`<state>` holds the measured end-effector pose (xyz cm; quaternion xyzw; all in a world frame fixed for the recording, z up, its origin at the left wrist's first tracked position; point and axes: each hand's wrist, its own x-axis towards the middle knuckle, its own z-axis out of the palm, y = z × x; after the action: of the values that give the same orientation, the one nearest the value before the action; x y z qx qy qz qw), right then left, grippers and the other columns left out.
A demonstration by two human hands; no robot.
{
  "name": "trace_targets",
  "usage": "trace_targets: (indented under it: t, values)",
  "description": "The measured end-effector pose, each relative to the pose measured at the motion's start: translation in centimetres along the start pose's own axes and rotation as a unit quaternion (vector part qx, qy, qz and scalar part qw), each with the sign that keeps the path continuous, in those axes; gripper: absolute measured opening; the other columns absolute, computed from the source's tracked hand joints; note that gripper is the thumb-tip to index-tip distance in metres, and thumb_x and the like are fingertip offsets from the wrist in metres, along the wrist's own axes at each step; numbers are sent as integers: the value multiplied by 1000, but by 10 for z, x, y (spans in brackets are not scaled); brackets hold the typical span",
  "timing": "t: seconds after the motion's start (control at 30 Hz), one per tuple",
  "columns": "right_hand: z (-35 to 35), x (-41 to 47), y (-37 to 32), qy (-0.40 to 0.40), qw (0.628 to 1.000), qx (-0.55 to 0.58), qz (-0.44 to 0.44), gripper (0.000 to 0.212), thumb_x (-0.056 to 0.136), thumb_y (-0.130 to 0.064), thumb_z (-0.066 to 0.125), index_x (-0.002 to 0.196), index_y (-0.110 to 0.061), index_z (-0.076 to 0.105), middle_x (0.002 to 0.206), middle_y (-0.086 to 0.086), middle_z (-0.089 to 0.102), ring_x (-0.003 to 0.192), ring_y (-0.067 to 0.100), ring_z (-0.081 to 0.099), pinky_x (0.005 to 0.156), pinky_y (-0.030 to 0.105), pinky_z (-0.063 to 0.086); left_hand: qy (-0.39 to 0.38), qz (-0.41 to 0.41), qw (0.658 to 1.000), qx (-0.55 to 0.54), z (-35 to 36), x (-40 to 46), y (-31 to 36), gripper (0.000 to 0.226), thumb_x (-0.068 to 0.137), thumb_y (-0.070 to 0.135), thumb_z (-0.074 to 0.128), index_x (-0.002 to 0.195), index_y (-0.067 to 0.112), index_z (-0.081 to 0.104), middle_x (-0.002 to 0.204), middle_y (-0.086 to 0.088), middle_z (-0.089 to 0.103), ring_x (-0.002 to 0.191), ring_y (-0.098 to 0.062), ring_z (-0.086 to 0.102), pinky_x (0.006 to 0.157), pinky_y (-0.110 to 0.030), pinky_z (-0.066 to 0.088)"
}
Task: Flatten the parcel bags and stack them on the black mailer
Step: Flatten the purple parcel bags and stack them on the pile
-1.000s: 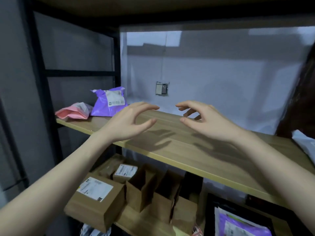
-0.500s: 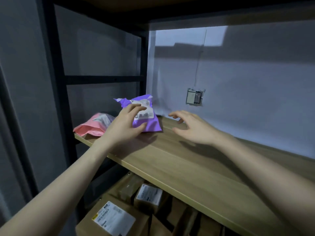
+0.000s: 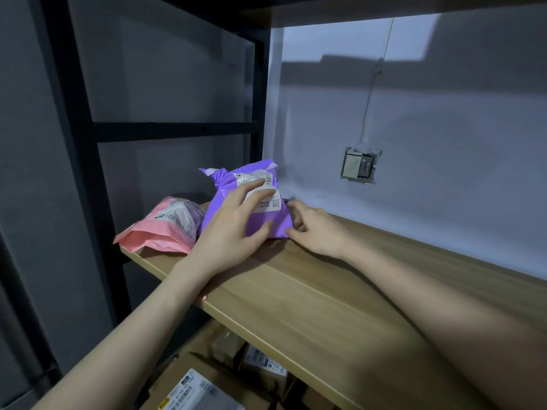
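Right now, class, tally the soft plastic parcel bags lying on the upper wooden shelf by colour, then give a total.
Purple plastic parcel bag with white label: 1
Pink plastic parcel bag: 1
Total: 2

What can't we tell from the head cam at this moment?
- Black mailer: not in view, so the stack target is unknown.
- Purple parcel bag: the left hand covers its front and part of the label; contents unknown.
- Right hand: fingertips curl behind the bag's right edge; grip unclear.
- Pink parcel bag: label print too blurred to read.
- Boxes on the lower shelf: cut off by the bottom edge.
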<state>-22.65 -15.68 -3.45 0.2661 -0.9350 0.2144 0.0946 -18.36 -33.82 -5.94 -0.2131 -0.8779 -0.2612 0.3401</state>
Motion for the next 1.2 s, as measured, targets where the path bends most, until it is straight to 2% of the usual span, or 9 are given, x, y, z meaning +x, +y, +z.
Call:
trace_targets:
  t: [0.17, 0.53, 0.67, 0.77, 0.87, 0.93, 1.0, 1.07, 1.2]
  values:
    - [3, 2, 0, 53, 998, 16, -6, 39, 88, -14, 58, 125, -19, 48, 79, -1, 58, 75, 19, 55, 76, 33, 48, 6, 21, 999, 30, 0, -1, 0, 52, 86, 35, 48, 136, 21, 44, 145, 3, 36, 134, -14, 34, 106, -27, 31]
    - [-94, -89, 33, 181, 982, -49, -13, 46, 88, 1, 52, 132, -13, 50, 85, -5, 45, 80, 13, 41, 74, 18, 30, 71, 52, 996, -14, 13, 11, 76, 71, 83, 40, 51, 146, 19, 27, 151, 0, 27, 136, -18, 35, 102, -41, 42]
    - [-133, -150, 49, 205, 974, -92, 14, 44, 89, 3, 48, 131, -8, 52, 92, -3, 44, 86, 15, 48, 77, 15, 30, 90, 90, 991, -32, 26, 18, 134, 82, 80, 33, 62, 149, 21, 20, 155, -2, 19, 140, -18, 27, 109, -38, 33]
    - [-159, -199, 59, 224, 967, -114, 38, 39, 90, 3, 45, 123, -10, 59, 92, 6, 49, 93, 23, 56, 86, 26, 40, 113, 86, 988, -66, 36, 20, 181, 95, 75, 46, 67, 150, 21, 14, 156, -7, 15, 143, -21, 23, 110, -35, 26]
    - [-185, -248, 67, 258, 957, -114, 67, 36, 88, 5, 44, 112, -13, 65, 89, 7, 49, 86, 21, 54, 84, 28, 42, 49, 6, 981, -186, 47, 18, 229, 112, 68, 67, 64, 151, 25, 0, 158, 4, 12, 145, -10, 15, 111, -29, 19]
    - [-200, -279, 70, 291, 948, -96, 90, 35, 88, 5, 44, 109, -12, 66, 91, 3, 47, 83, 17, 52, 83, 24, 42, -38, -60, 956, -284, 59, 17, 253, 117, 64, 75, 63, 149, 32, -4, 156, 11, 22, 141, -5, 25, 112, -27, 22]
    - [-210, -306, 72, 324, 938, -70, 102, 33, 88, 4, 43, 106, -13, 65, 95, 4, 48, 82, 18, 53, 88, 35, 48, -89, -82, 938, -324, 70, 13, 275, 116, 58, 80, 62, 147, 38, -1, 149, 6, 39, 135, -9, 40, 113, -36, 31]
    - [-219, -330, 76, 353, 926, -54, 118, 31, 88, 2, 43, 105, -15, 62, 101, 6, 52, 82, 19, 52, 88, 40, 49, -103, -77, 930, -345, 77, 7, 301, 109, 60, 76, 64, 145, 41, 7, 145, 3, 44, 131, -12, 45, 111, -37, 34]
    - [-232, -369, 83, 402, 902, -35, 154, 34, 85, 6, 43, 110, -12, 57, 90, -10, 45, 73, 8, 46, 82, 27, 42, -72, -96, 919, -375, 79, -3, 345, 84, 75, 52, 71, 139, 31, 22, 125, 12, 51, 111, -9, 52, 93, -24, 39]
